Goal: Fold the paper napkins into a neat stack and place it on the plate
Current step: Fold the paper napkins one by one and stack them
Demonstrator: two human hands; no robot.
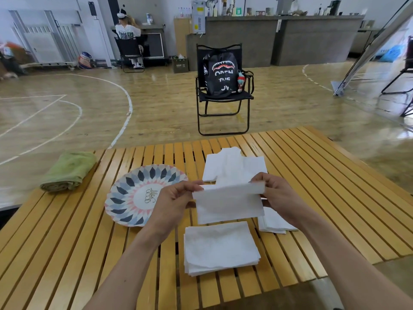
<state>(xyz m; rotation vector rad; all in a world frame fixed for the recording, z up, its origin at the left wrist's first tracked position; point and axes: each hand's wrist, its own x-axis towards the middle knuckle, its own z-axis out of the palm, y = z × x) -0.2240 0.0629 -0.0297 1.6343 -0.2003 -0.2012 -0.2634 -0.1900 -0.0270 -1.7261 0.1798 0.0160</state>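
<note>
Near the frame's centre your left hand (173, 198) and right hand (276, 193) pinch a half-folded white napkin (228, 203) above the folded stack (220, 248), patterned plate (125, 193) at left.

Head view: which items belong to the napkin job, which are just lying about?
Job: napkin held between left hand and right hand; folded napkin stack; unfolded napkins behind; smaller napkin pile at right; patterned plate.
Lying about: rolled green towel; folding chair with shark-mouth backpack.
</note>
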